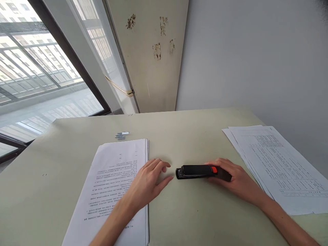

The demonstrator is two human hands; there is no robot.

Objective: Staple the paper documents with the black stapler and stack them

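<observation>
Black stapler [196, 171]: long axis left-right, nose pointing toward left hand [155, 175], thumb and fingers parted; right hand [230, 176] grips rear.

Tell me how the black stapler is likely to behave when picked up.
The black stapler is probably stiff, as its body looks straight and hard-edged. It seems unlikely to roll, being long and boxy. With the right hand holding it near the red part, the free end might dip a little if lifted.

The right hand [237, 180] grips one end of a stapler [196, 171]; the other end points at the left hand [148, 176]. Left of that hand's parted fingers [164, 184] lie a paper stack [110, 194] and small grey strips [120, 136].
</observation>
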